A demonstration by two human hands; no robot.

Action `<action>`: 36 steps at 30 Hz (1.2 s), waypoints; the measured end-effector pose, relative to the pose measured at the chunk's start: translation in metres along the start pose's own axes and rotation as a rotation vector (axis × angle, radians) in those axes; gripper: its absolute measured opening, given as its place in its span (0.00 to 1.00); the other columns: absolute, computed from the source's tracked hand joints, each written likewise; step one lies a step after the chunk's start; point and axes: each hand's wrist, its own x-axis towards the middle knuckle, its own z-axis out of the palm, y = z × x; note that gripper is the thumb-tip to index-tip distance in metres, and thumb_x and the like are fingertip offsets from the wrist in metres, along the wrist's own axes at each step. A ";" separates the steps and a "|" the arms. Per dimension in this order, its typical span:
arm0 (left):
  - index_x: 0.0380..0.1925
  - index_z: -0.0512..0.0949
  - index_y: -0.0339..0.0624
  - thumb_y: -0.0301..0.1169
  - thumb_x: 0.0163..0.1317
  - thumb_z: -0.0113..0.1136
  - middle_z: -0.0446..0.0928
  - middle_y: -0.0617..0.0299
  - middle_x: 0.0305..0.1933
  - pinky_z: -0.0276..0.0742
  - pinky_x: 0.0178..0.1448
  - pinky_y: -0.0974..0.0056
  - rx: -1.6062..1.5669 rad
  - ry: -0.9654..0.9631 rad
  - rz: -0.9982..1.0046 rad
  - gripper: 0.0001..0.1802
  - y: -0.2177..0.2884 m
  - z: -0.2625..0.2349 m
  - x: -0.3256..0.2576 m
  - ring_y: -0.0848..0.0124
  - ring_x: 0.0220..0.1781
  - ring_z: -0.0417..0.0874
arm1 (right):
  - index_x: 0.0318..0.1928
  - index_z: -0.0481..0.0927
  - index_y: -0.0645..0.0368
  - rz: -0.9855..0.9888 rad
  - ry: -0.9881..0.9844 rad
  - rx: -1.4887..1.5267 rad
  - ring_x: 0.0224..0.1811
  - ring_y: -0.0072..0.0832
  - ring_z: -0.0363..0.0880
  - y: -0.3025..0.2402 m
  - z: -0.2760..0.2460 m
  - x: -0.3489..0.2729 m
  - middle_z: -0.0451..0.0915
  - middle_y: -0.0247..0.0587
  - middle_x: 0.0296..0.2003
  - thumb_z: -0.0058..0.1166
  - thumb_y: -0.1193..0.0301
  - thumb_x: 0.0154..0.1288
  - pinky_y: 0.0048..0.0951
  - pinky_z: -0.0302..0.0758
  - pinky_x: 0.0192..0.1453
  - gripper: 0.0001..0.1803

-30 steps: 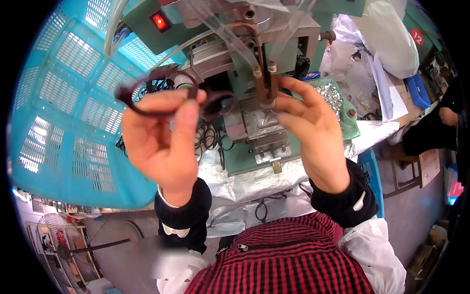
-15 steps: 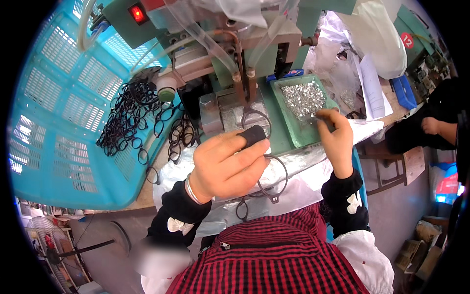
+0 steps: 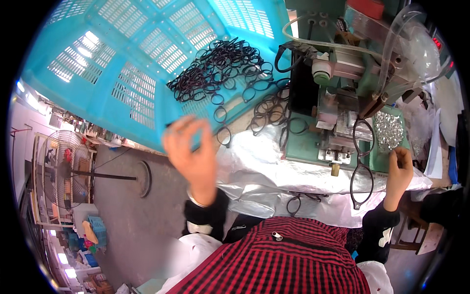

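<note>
Black eyeglass frame [image 3: 363,164] hangs lengthwise down the front of the green machine [image 3: 338,105], just left of the right hand [image 3: 399,166], which pinches something small. Left hand [image 3: 192,152], open and empty, hovers far left, beside the blue crate [image 3: 122,73].

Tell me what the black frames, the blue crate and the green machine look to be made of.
Black eyeglass frames: likely plastic, glossy dark rims, thin and piled loosely.
Blue crate: moulded plastic, with slotted lattice walls that light shines through.
Green machine: looks like painted metal, with bare silvery blocks on its bed.
Small bright parts by the right hand: shiny, possibly metal; too small to tell.
</note>
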 end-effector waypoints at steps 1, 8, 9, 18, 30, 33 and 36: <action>0.37 0.83 0.44 0.22 0.56 0.67 0.82 0.55 0.49 0.70 0.59 0.54 0.011 -0.012 0.058 0.09 -0.018 -0.002 0.008 0.56 0.53 0.77 | 0.40 0.80 0.64 -0.017 -0.011 -0.011 0.36 0.16 0.76 -0.002 0.002 0.002 0.80 0.32 0.31 0.59 0.78 0.66 0.20 0.72 0.44 0.04; 0.34 0.86 0.47 0.19 0.50 0.63 0.74 0.49 0.65 0.70 0.63 0.49 0.083 -0.515 0.209 0.12 -0.056 0.056 -0.006 0.44 0.59 0.71 | 0.44 0.82 0.64 -0.048 -0.065 0.043 0.37 0.19 0.79 -0.021 0.042 0.003 0.83 0.34 0.34 0.59 0.81 0.64 0.21 0.74 0.46 0.08; 0.33 0.87 0.47 0.19 0.50 0.62 0.72 0.48 0.68 0.70 0.65 0.48 0.100 -0.640 0.158 0.12 -0.056 0.066 -0.015 0.42 0.59 0.71 | 0.44 0.83 0.64 -0.004 -0.082 0.118 0.37 0.19 0.79 -0.022 0.041 0.001 0.83 0.34 0.34 0.60 0.81 0.64 0.21 0.74 0.46 0.09; 0.32 0.82 0.32 0.40 0.74 0.50 0.86 0.50 0.40 0.77 0.52 0.57 -0.182 -0.449 -0.434 0.21 -0.195 0.115 0.044 0.55 0.40 0.83 | 0.40 0.83 0.67 -0.117 0.204 -0.205 0.42 0.29 0.81 -0.028 -0.023 -0.025 0.84 0.40 0.36 0.62 0.83 0.59 0.29 0.75 0.52 0.08; 0.49 0.83 0.41 0.43 0.76 0.48 0.84 0.45 0.50 0.77 0.54 0.52 -0.188 -0.707 -0.206 0.21 -0.133 0.190 0.024 0.47 0.52 0.83 | 0.50 0.77 0.65 -0.108 -0.191 0.380 0.41 0.23 0.81 -0.140 0.061 0.023 0.83 0.37 0.38 0.64 0.80 0.56 0.24 0.75 0.51 0.20; 0.52 0.82 0.36 0.38 0.76 0.52 0.83 0.47 0.44 0.76 0.51 0.56 -0.392 -0.641 -0.084 0.18 -0.070 0.146 0.017 0.52 0.46 0.83 | 0.52 0.76 0.66 -0.047 -0.125 0.505 0.41 0.20 0.80 -0.137 0.073 0.015 0.82 0.35 0.37 0.64 0.81 0.57 0.21 0.74 0.51 0.21; 0.54 0.82 0.40 0.35 0.77 0.52 0.82 0.55 0.40 0.76 0.45 0.61 -0.374 -0.430 0.004 0.15 -0.032 0.125 0.022 0.61 0.40 0.82 | 0.54 0.74 0.66 0.046 -0.170 0.628 0.41 0.18 0.79 -0.134 0.072 0.009 0.82 0.32 0.36 0.63 0.82 0.58 0.21 0.73 0.51 0.22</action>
